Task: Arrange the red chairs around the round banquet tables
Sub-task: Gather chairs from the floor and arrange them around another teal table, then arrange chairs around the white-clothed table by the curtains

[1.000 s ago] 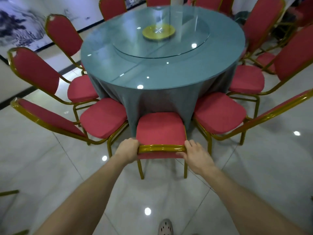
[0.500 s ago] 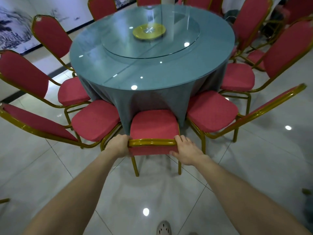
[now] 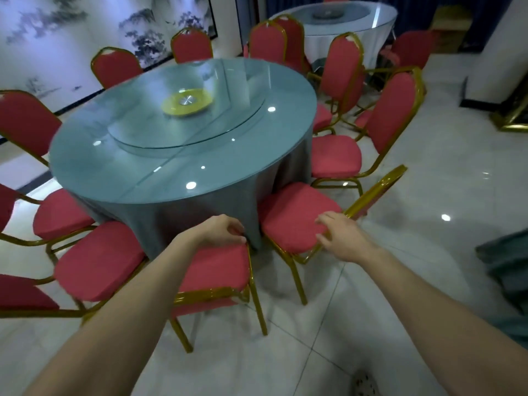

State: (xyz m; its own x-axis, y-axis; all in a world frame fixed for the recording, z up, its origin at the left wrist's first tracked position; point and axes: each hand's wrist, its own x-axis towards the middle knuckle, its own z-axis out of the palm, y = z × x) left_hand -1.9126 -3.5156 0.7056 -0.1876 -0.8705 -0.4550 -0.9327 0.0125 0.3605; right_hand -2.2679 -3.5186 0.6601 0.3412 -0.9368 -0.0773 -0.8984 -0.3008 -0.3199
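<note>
Two red chairs lie under my hands, lower middle of the frame. The near chair (image 3: pixel 220 270) is tucked against the round table (image 3: pixel 183 155) cloth. My left hand (image 3: pixel 224 230) sits at its seat's far edge, fingers curled; I cannot tell whether it holds anything. My right hand (image 3: pixel 341 237), fingers loose and empty, is at the rear corner of the next chair (image 3: pixel 291 215) and nearer it. That chair's back rail slants up-right from the grip. I judge it needs squaring to the table.

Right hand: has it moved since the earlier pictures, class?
Yes. The right hand left the back rail of the front chair and moved right, to the seat of the neighbouring chair.
</note>
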